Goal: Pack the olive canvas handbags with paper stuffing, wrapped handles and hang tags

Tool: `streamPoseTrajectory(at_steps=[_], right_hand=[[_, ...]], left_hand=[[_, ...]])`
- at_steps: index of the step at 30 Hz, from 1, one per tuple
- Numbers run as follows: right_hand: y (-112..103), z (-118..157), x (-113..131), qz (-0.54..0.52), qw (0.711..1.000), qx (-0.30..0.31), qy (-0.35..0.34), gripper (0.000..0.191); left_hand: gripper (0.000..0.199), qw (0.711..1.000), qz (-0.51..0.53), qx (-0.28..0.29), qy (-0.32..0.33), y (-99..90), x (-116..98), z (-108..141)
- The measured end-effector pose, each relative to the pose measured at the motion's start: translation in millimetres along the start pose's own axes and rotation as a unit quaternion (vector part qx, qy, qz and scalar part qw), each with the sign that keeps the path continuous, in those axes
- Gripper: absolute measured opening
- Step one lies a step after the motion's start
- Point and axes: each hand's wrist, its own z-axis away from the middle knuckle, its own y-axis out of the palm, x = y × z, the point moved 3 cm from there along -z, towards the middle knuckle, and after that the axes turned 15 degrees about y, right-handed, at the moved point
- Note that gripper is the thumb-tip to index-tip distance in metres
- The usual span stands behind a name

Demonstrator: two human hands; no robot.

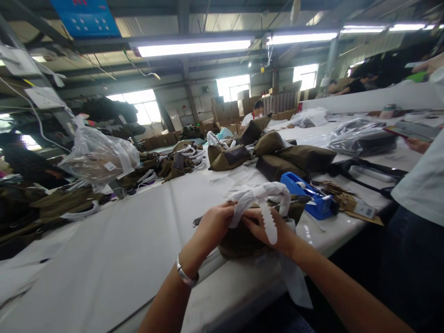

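An olive-green bag (239, 243) sits at the near edge of the white table, its handles (277, 190) wrapped in white paper. My left hand (217, 224) is closed on the bag's top edge, fingertips partly behind the wrapping. My right hand (272, 229) reaches under the handles and grips the top of the same bag, its fingers partly hidden. A white toothed strip (268, 222) hangs from the handles over the right hand. Below my right wrist a white paper strip (294, 282) dangles past the table edge.
To the right stand a blue tape dispenser (307, 196) and brown cardboard tags (354, 203). More olive bags (294, 157) lie beyond. A plastic-wrapped bundle (100, 159) is at left. A person in a light shirt (421, 185) stands close on the right.
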Motion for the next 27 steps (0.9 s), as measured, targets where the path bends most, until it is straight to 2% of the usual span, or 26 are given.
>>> streamPoseTrajectory(at_steps=[3,6,9,13,15,17,19,21,24,27], right_hand=[[-8,0,4,-0.029,0.999,0.017,-0.012,0.025],[-17,3,3,-0.039,0.998,0.043,0.005,0.019],[-21,13,-4,-0.025,0.998,0.055,0.031,0.008],[-17,34,-16,-0.019,1.0,-0.015,0.013,0.009],[-14,41,-18,-0.005,0.999,-0.029,-0.03,0.009],[-10,43,-18,0.01,0.996,-0.011,-0.088,0.011],[-9,42,-18,0.03,0.99,-0.001,-0.139,0.014],[-9,40,-18,0.065,0.984,-0.019,-0.162,0.021],[-8,38,-18,0.11,0.983,-0.035,-0.144,0.027],[-5,38,-13,0.103,0.99,-0.029,-0.092,0.022]], left_hand=[[0.031,0.998,-0.067,-0.003,-0.007,-1.2,3,5],[0.023,0.992,-0.093,-0.07,-0.038,-3.9,9,16],[0.018,0.98,-0.012,-0.174,-0.093,-5.8,14,32],[0.016,0.931,0.102,-0.314,-0.157,-2.5,14,55],[0.015,0.905,0.14,-0.371,-0.151,2.4,11,63],[0.012,0.891,0.167,-0.405,-0.115,8.8,5,68],[0.008,0.889,0.194,-0.408,-0.071,16.5,-1,70],[0.006,0.892,0.241,-0.38,-0.046,25.1,-6,68],[0.004,0.89,0.32,-0.323,-0.044,36.3,-13,61],[0.005,0.907,0.301,-0.288,-0.065,42.8,-16,55]])
